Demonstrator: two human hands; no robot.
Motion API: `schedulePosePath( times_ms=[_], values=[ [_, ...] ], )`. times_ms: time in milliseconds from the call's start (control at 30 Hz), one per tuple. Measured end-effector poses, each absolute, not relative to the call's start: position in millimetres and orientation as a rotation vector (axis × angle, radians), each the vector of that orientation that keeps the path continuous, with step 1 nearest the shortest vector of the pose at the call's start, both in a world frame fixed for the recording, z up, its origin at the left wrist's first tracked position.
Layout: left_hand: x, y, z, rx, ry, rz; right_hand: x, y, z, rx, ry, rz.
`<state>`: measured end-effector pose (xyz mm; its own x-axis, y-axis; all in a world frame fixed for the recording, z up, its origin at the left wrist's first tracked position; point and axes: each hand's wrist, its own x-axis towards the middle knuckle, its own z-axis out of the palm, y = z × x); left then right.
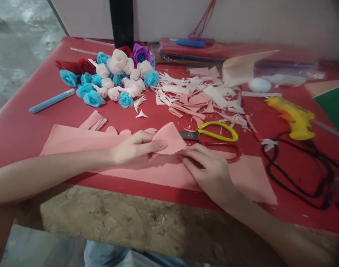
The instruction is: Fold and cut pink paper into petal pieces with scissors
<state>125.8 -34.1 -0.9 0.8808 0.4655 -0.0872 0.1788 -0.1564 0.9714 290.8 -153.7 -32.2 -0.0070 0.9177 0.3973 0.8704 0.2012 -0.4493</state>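
Between my hands is a small folded piece of pink paper [169, 139] with a rounded edge. My left hand [140, 146] grips it from the left, thumb on top. The fingertips of my right hand [204, 163] pinch its lower right corner. Under both hands lies a large sheet of pink paper [130, 170] along the table's near side. Just behind the folded piece rest scissors [218, 131] with one yellow and one red handle loop, their blade tips hidden by the paper. Several pink rounded cutouts [125, 132] show left of my left hand.
Paper roses [118, 61] in white, blue, red and purple are heaped at the back left, near a blue pen-like stick [51, 101]. Paper scraps [202, 92] cover the middle. At right are a yellow glue gun [293, 116], its black cord [297, 185] and a white egg-shaped object [259, 85].
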Motion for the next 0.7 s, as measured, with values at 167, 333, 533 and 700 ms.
schedulePosePath(
  times_ms=[167,333,533,700],
  values=[
    [125.5,-32.5,-8.7,1.748,0.447,0.310,287.7,-156.9,-24.4,-1.685,-1.784,0.102],
    [124.7,-31.6,-14.9,1.736,0.436,0.307,277.2,-164.5,-17.5,-1.561,-1.940,0.312],
    [124.8,-31.4,-13.5,1.712,0.348,0.349,273.4,-166.5,-26.0,-1.509,-2.010,0.329],
    [125.5,-31.4,-12.9,1.727,0.398,0.304,276.4,-167.2,-29.4,-1.435,-2.063,0.311]
  ],
)
